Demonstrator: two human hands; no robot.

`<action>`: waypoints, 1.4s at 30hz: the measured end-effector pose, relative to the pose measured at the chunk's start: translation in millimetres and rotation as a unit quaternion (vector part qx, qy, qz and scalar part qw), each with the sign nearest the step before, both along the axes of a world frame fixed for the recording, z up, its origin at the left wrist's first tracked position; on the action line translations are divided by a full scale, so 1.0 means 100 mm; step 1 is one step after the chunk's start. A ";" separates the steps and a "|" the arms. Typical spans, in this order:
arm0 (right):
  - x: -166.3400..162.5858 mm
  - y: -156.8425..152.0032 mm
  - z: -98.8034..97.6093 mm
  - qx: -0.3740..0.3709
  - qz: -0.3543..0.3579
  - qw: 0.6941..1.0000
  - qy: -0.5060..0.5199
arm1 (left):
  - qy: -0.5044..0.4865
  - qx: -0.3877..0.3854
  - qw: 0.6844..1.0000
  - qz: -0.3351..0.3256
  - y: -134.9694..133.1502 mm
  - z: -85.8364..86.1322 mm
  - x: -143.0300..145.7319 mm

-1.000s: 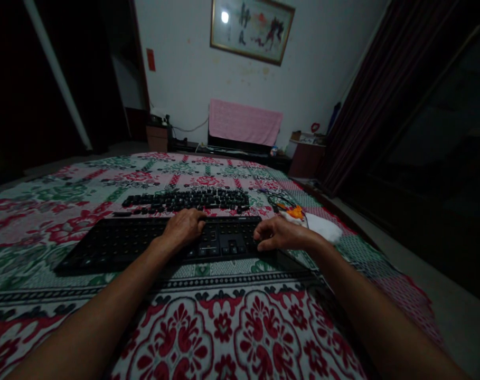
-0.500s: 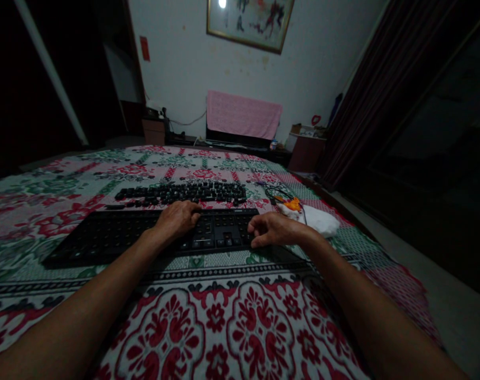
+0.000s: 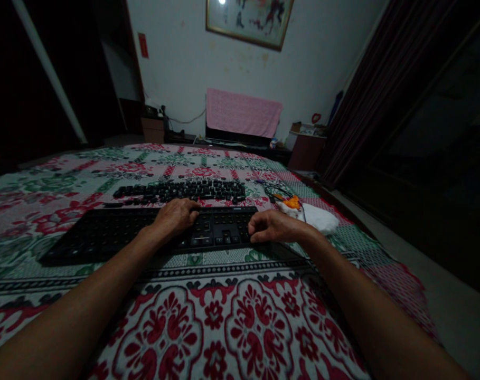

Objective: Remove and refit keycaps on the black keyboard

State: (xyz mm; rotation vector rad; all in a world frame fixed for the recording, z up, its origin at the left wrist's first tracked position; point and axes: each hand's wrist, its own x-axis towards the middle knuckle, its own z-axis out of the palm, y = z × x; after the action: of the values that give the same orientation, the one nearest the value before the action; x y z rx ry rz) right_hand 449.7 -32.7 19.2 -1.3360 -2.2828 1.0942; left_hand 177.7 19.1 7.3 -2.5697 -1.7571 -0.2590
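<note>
A black keyboard (image 3: 101,235) lies across the patterned bedcover, most of its keycaps off, with a few left near its front edge. My left hand (image 3: 177,215) rests over its middle, fingers closed at the far edge. At the right end, my right hand (image 3: 273,226) has its thumb and fingers curled together in a pinch. What those fingertips hold, if anything, is too small and dark to make out. Just beyond the keyboard, loose black keycaps (image 3: 184,190) lie in rough rows.
Right of the keyboard lies a white bundle (image 3: 321,219) with an orange item (image 3: 292,201) and a dark coiled cable (image 3: 277,190) beside it. The bedcover (image 3: 208,327) spreads under everything. A pink cloth (image 3: 243,111) covers a screen by the far wall.
The view has shifted very slightly. My right thumb and fingers have drawn closer together at the keyboard's right end. My left hand stays in place on the keyboard.
</note>
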 end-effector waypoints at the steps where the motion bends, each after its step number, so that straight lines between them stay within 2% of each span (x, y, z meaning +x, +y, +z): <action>1: 0.00 0.00 0.00 0.006 0.004 1.000 -0.001 | 0.000 0.000 1.000 -0.002 0.00 0.00 0.00; 8: 0.01 0.00 0.01 0.026 0.012 0.999 -0.016 | -0.004 0.001 1.000 -0.005 0.00 -0.01 0.00; 20: 0.04 0.01 0.02 0.016 0.016 0.999 -0.031 | -0.006 0.007 1.000 -0.014 0.01 -0.02 -0.01; 31: -0.02 -0.01 0.07 0.097 0.049 0.993 -0.048 | -0.001 0.017 1.000 -0.005 0.03 -0.04 -0.02; 42: -0.10 -0.06 0.11 0.092 0.020 0.993 -0.075 | -0.013 0.016 1.000 -0.010 0.03 -0.04 -0.02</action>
State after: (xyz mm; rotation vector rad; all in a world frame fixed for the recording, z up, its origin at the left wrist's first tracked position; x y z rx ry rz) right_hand 439.8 -39.1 30.6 -1.3456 -2.4587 0.7963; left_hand 176.0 21.7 3.5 -2.5760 -1.7209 -0.3201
